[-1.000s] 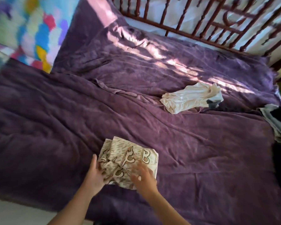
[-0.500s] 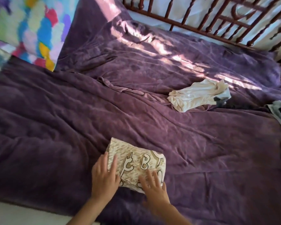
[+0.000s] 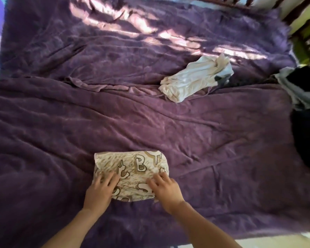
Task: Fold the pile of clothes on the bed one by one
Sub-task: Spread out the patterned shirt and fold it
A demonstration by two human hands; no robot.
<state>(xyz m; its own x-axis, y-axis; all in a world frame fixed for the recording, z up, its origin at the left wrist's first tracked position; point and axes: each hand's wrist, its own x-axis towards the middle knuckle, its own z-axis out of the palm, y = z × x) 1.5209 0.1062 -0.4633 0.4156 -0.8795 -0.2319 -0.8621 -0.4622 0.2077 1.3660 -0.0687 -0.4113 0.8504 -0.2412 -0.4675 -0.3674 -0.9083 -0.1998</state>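
The big purple bed (image 3: pixel 204 140) holds a dark clothes pile (image 3: pixel 304 108) at its right edge. Your folded letter-print cloth (image 3: pixel 132 169) lies near you. Your left hand (image 3: pixel 100 191) and right hand (image 3: pixel 166 191) press flat on it, fingers spread.

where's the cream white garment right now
In the head view the crumpled cream white garment lies far right of centre on the purple bedspread, near the dark clothes pile.
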